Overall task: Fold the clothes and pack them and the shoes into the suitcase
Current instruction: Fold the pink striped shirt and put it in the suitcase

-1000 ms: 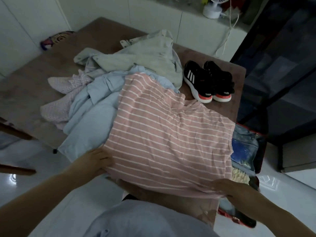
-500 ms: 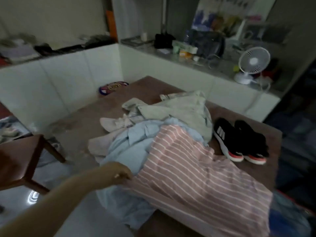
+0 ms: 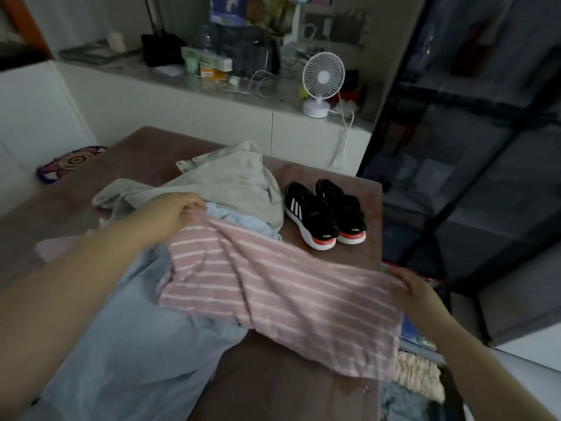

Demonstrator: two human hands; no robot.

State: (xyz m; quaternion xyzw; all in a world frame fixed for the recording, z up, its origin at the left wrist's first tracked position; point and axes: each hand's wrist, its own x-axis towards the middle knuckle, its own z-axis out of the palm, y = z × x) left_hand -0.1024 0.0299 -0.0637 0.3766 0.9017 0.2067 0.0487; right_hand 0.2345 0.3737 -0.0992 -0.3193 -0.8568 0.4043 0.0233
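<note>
Down past the counter (image 3: 273,387) edge, on the near side of the shoes (image 3: 326,214), the suitcase (image 3: 428,280) lay open and mostly hidden; only a strip of red rim and part of its inside showed. In it lay something blue (image 3: 409,332), a cream ruffled fabric (image 3: 417,375) nearer than that, and a blue-grey cloth (image 3: 400,399) at the bottom edge of the view. What these were could not be told.

The black shoes, with white stripes and red heels, stood side by side on the counter, not in the suitcase. Just nearer than the shoes, the pink striped shirt (image 3: 273,296) was stretched between both hands. The left hand (image 3: 173,212), level with the shoes and to their left, pinched the shirt's far corner with thumb and curled fingers. The right hand (image 3: 416,294), nearer than the shoes and a little to their right, gripped the opposite edge, fingers curled over the cloth. Under the shirt, left of the shoes, lay a light blue garment (image 3: 127,344). A grey-green garment (image 3: 230,180) was heaped just beside the shoes' left side.
</note>
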